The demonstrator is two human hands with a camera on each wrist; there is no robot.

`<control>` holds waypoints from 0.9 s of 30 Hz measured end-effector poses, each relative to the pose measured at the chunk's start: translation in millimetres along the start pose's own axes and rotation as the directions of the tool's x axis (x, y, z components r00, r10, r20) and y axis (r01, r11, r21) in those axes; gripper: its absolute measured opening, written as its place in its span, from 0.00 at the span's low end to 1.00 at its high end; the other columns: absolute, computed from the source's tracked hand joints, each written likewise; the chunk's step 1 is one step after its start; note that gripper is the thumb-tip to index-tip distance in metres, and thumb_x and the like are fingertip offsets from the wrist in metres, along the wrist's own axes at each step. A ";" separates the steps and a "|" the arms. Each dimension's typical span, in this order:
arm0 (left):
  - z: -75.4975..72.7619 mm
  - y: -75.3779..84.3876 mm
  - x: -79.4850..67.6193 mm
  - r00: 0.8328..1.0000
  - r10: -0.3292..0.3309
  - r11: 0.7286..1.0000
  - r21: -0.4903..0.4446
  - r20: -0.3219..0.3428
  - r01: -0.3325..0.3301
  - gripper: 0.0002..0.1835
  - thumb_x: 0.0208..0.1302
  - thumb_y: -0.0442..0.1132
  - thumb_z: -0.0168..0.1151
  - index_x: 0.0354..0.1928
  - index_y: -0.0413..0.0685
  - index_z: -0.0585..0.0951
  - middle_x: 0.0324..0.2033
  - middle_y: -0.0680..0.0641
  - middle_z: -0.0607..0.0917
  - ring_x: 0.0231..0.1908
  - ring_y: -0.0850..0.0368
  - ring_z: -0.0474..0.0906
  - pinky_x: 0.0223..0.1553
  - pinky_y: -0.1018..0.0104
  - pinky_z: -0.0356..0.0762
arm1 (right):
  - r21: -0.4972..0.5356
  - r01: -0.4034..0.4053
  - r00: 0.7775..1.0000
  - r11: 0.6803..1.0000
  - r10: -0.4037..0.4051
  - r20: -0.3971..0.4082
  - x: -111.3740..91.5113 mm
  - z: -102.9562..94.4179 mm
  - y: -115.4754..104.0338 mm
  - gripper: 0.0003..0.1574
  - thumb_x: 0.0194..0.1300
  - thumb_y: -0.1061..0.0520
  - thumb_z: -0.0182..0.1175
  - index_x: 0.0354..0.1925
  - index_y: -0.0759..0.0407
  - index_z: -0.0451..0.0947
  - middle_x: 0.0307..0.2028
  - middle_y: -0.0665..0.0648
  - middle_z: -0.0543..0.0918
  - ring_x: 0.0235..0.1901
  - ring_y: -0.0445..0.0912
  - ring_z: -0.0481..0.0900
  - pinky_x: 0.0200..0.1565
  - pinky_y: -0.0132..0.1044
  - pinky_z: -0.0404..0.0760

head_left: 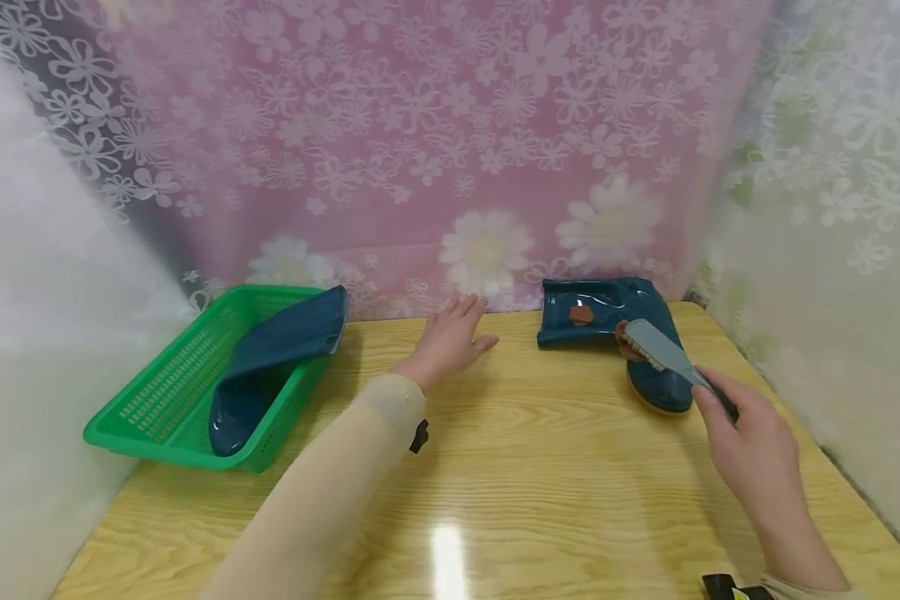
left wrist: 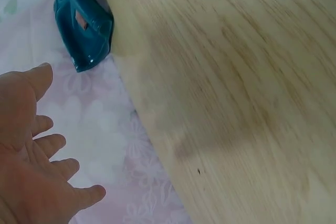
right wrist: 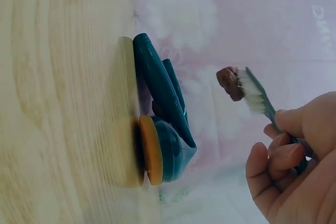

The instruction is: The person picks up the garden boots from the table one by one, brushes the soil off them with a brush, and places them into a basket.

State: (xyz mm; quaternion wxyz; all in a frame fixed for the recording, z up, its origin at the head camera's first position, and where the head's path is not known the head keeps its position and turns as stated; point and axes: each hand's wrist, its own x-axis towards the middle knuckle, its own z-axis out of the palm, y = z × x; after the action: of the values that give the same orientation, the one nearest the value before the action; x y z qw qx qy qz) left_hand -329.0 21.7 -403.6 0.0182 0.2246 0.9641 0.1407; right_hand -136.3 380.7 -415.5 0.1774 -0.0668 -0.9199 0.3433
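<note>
My right hand point(head_left: 753, 442) grips the handle of a scrubbing brush point(head_left: 663, 348) with a grey-green back and white bristles. A brown lump point(right wrist: 230, 83) clings to the bristle tips. In the right wrist view the brush stands apart from the dark blue rain boot point(head_left: 658, 387), which lies on its side at the table's far right. A brown patch point(head_left: 581, 315) sits on that boot's shaft. My left hand point(head_left: 450, 342) is stretched out with fingers spread, holding nothing, left of the boot's shaft and above the table's far edge.
A green plastic basket point(head_left: 187, 460) stands at the left of the wooden table point(head_left: 525, 483). The other blue boot point(head_left: 277, 342) leans inside it, its shaft jutting over the right rim. A pink flowered curtain point(head_left: 420, 167) hangs behind the table, with pale sheets at both sides.
</note>
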 end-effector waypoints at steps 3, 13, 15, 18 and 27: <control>7.1 7.0 9.9 1.000 -0.011 1.000 -0.008 0.022 0.011 0.44 0.86 0.62 0.55 0.92 0.58 0.51 0.89 0.48 0.50 0.88 0.45 0.39 0.82 0.33 0.44 | 0.013 -0.014 1.000 1.000 0.014 -0.020 0.3 1.6 -0.9 0.33 0.91 0.45 0.50 0.81 0.61 0.72 0.70 0.78 0.75 0.65 0.77 0.73 0.52 0.73 0.73; 33.4 38.8 41.4 0.998 0.016 0.999 -0.034 0.058 -0.015 0.42 0.86 0.61 0.57 0.91 0.58 0.54 0.89 0.48 0.51 0.88 0.45 0.41 0.82 0.33 0.48 | -0.031 -0.016 0.997 0.999 0.014 -0.082 0.2 0.6 0.8 0.30 0.91 0.48 0.53 0.79 0.60 0.75 0.63 0.73 0.80 0.48 0.67 0.80 0.38 0.51 0.70; 37.8 44.2 46.6 0.998 0.021 0.999 -0.049 0.066 -0.018 0.42 0.86 0.59 0.58 0.91 0.57 0.55 0.89 0.47 0.51 0.88 0.44 0.41 0.82 0.34 0.48 | -0.050 -0.023 0.995 0.998 0.018 -0.098 -0.3 1.4 2.2 0.29 0.90 0.48 0.53 0.79 0.60 0.76 0.59 0.71 0.82 0.40 0.61 0.78 0.34 0.47 0.67; 42.9 53.8 53.2 0.997 0.040 0.997 -0.068 0.068 -0.035 0.42 0.86 0.58 0.59 0.90 0.54 0.56 0.89 0.45 0.52 0.87 0.42 0.43 0.81 0.33 0.50 | -0.075 -0.039 0.990 0.996 0.028 -0.139 -2.1 1.5 4.7 0.28 0.90 0.49 0.54 0.78 0.59 0.77 0.51 0.66 0.83 0.31 0.53 0.70 0.30 0.44 0.63; 56.8 71.1 64.1 0.998 0.029 0.999 -0.033 0.053 -0.027 0.41 0.85 0.58 0.61 0.89 0.53 0.61 0.87 0.46 0.58 0.87 0.42 0.46 0.82 0.36 0.51 | -0.087 -0.024 0.988 0.996 0.011 -0.155 0.1 2.8 8.2 0.27 0.89 0.51 0.56 0.76 0.61 0.79 0.41 0.61 0.79 0.26 0.49 0.64 0.29 0.43 0.61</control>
State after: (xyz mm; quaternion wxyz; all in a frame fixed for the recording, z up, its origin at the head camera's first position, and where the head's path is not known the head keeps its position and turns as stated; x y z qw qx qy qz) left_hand -350.6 125.8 -436.5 0.0458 0.2414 0.9576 0.1506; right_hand -137.4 385.2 -422.8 0.2420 -0.1091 -0.9172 0.2973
